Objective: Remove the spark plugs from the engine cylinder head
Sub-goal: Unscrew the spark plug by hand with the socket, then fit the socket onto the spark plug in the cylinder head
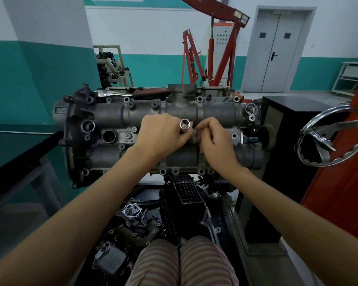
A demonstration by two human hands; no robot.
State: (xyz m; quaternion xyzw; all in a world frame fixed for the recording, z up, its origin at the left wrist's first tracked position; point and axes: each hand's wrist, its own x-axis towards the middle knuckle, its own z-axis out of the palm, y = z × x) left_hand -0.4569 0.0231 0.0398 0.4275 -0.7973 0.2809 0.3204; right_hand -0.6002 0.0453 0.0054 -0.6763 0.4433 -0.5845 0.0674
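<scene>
The grey cylinder head lies across the middle of the view on its stand. My left hand grips a chrome spark plug socket, its open end pointing up at me. Just right of it, my right hand pinches a small grey part between the two hands; it is mostly hidden by fingers, so I cannot tell what it is. An open round plug well shows on the left part of the head.
A ratchet wrench with a dark red handle lies on the far edge of the head. A chrome handwheel stands at the right by a black box. Loose engine parts lie on the floor below. A dark table sits left.
</scene>
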